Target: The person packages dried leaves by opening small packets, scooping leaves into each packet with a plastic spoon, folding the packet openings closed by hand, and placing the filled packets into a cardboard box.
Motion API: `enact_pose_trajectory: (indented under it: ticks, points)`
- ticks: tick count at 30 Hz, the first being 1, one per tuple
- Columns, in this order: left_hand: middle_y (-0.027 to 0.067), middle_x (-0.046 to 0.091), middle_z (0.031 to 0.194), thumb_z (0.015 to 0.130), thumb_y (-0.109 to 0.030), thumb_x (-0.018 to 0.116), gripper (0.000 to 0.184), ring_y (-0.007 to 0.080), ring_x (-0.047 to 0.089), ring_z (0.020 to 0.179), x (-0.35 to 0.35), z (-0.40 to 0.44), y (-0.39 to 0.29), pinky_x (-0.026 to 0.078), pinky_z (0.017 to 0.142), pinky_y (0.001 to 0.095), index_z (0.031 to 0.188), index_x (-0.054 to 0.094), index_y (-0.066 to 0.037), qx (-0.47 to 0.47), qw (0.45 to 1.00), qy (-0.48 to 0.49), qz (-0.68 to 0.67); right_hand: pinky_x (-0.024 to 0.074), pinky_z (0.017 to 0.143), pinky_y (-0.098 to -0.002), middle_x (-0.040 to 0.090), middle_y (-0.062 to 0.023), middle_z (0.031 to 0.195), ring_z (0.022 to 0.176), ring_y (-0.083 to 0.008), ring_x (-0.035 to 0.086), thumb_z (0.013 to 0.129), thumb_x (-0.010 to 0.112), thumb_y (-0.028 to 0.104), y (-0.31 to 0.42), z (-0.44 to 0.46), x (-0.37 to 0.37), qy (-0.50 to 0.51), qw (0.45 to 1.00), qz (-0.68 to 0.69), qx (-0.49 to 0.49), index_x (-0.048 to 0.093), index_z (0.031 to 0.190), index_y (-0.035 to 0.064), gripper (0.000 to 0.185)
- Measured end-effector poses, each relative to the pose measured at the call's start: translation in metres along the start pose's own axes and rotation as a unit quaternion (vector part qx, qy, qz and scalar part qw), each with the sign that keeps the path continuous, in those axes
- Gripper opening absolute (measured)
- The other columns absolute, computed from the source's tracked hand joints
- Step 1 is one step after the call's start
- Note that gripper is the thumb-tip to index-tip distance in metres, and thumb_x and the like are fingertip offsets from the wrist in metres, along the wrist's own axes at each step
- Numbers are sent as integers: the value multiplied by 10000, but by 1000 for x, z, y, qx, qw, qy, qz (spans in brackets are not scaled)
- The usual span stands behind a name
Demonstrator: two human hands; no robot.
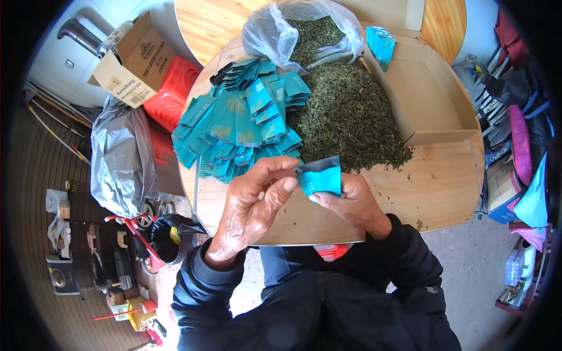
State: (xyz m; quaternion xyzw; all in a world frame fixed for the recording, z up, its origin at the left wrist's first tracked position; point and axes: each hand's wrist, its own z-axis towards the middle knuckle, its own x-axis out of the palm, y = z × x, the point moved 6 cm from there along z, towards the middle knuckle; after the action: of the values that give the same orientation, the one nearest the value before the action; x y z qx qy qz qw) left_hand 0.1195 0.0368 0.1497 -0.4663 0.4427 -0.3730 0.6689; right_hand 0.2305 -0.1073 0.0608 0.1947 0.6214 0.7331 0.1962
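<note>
My right hand (358, 203) grips a small teal packet (323, 180) from its right side, thumb across the front. The packet's dark inside shows along its top edge, so its mouth looks parted. At the packet's upper left corner, the fingertips of my left hand (253, 202) are closed on the edge, with the thumb bent below. Beyond my left hand lies a spread heap of flat teal packets (234, 120) with gold leaf prints. Straight ahead is a big pile of dried green leaves (348, 108), which look like tea, spilling from a clear plastic bag (266, 32).
An open cardboard tray (439, 88) stands on the round wooden table (433, 196), right of the leaves, with upright teal packets (380, 47) at its far left corner. Left of the table are a red plastic stool (175, 93), a cardboard box (132, 64) and a grey bag (120, 155).
</note>
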Motion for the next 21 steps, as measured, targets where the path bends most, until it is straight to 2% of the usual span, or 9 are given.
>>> enact_pose_trajectory:
  ticks: [3, 5, 8, 9, 10, 12, 13, 18, 21]
  points:
    - [50, 729, 1051, 1066, -152, 668, 262, 102, 653, 947, 1, 3, 20, 537, 830, 276, 1264, 664, 19, -10, 994, 13, -106, 528, 715, -276, 737, 0, 948, 835, -98, 660, 964, 781, 150, -4, -1, 2, 29, 995, 81, 56, 754, 1156, 50, 219]
    - [35, 719, 1049, 1053, -159, 689, 279, 105, 656, 966, 7, 2, 40, 543, 850, 299, 1275, 674, 9, -57, 970, 55, -230, 528, 705, -273, 743, -2, 955, 840, -106, 670, 963, 786, 171, -9, -3, 2, 57, 987, 115, 95, 756, 1138, 58, 210]
    - [38, 683, 1177, 1038, -167, 708, 313, 124, 657, 1040, 24, 0, 55, 544, 910, 313, 1298, 683, 5, -51, 964, 96, -244, 527, 676, -273, 753, -20, 974, 836, -121, 686, 952, 801, 214, -20, -9, 8, 108, 958, 213, 161, 751, 1114, 68, 224]
    - [29, 654, 1235, 1028, -216, 728, 402, 127, 634, 1112, 32, 0, 60, 546, 930, 321, 1359, 649, -4, -86, 944, 151, -281, 529, 664, -282, 757, -33, 983, 831, -129, 691, 937, 818, 229, -25, -9, 12, 131, 949, 235, 161, 745, 1111, 63, 251]
    - [29, 654, 1235, 1028, -216, 728, 402, 127, 634, 1112, 33, -1, 61, 546, 930, 321, 1359, 649, -4, -86, 944, 151, -281, 532, 652, -290, 760, -46, 993, 827, -138, 696, 921, 834, 244, -27, -11, 16, 155, 939, 260, 163, 738, 1107, 59, 279]
    - [25, 656, 1211, 1007, -306, 755, 560, 140, 650, 1083, 39, -3, 62, 551, 917, 325, 1453, 576, -19, -120, 923, 164, -326, 537, 676, -302, 759, -65, 1006, 835, -146, 694, 896, 860, 271, -29, -14, 17, 185, 918, 297, 186, 737, 1112, 54, 330]
    - [153, 674, 1357, 945, -497, 774, 756, 269, 676, 1185, 39, -4, 71, 546, 1030, 458, 1469, 568, 7, -127, 938, 159, -279, 539, 691, -306, 758, -72, 1021, 841, -149, 694, 897, 860, 273, -30, -16, 19, 200, 910, 308, 192, 728, 1142, 53, 355]
    - [193, 613, 1437, 893, -510, 809, 836, 304, 676, 1191, 52, -9, 82, 545, 1040, 480, 1492, 534, 4, -185, 904, 192, -335, 551, 757, -325, 756, -90, 1061, 912, -169, 701, 917, 843, 253, -25, -13, 25, 212, 894, 345, 190, 686, 1248, 45, 421]
    - [210, 590, 1459, 871, -481, 833, 852, 321, 647, 1240, 53, -9, 80, 519, 1077, 496, 1500, 515, -2, -191, 898, 181, -352, 558, 789, -332, 741, -93, 1094, 986, -180, 702, 932, 828, 225, -40, -16, 23, 193, 923, 261, 206, 657, 1295, 44, 440]
